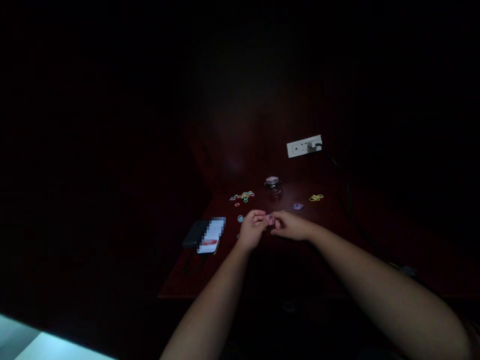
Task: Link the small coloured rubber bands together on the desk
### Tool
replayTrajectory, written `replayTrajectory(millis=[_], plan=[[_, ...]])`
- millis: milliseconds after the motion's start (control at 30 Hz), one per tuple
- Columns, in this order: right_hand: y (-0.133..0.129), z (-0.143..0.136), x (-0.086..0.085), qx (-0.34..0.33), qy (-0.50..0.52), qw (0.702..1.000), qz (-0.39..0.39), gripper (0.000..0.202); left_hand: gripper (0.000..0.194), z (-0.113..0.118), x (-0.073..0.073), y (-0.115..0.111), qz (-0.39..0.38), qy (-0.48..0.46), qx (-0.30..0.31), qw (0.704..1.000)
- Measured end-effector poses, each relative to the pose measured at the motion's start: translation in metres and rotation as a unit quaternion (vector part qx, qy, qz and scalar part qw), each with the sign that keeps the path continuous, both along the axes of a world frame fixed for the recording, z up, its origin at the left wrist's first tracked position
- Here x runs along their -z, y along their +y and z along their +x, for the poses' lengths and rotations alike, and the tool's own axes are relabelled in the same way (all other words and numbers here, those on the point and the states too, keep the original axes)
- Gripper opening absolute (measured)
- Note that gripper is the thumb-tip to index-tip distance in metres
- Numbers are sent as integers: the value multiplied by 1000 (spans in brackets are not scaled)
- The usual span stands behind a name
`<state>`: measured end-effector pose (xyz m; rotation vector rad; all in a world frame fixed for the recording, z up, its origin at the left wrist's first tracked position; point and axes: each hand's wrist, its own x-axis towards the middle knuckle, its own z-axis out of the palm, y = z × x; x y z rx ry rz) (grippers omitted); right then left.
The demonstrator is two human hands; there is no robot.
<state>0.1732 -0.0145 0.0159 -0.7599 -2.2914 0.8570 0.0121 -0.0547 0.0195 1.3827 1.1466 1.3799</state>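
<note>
While both hands pinch pink band point(270, 218): loose bands point(243, 196) behind, jar point(272, 184), phone point(211, 235) left.

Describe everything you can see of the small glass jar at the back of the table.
The jar is small, squat and clear, glass by its look, standing upright on the dark red table below the white wall socket. Something pale shows at its top, too dim to identify. Nothing touches it; both hands are nearer the camera.
</note>
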Motion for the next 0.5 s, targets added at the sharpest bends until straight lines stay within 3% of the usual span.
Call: replayTrajectory(millis=[200, 333, 500], plan=[[-9, -12, 13, 5, 104, 994, -32, 21, 31, 2, 12, -11, -23, -17, -4, 1000], [-17, -11, 20, 35, 156, 986, -56, 28, 24, 3, 17, -15, 13, 15, -2, 1000], [-32, -6, 19, 50, 172, 982, -65, 18, 23, 3, 25, -17, 24, 18, 8, 1000]])
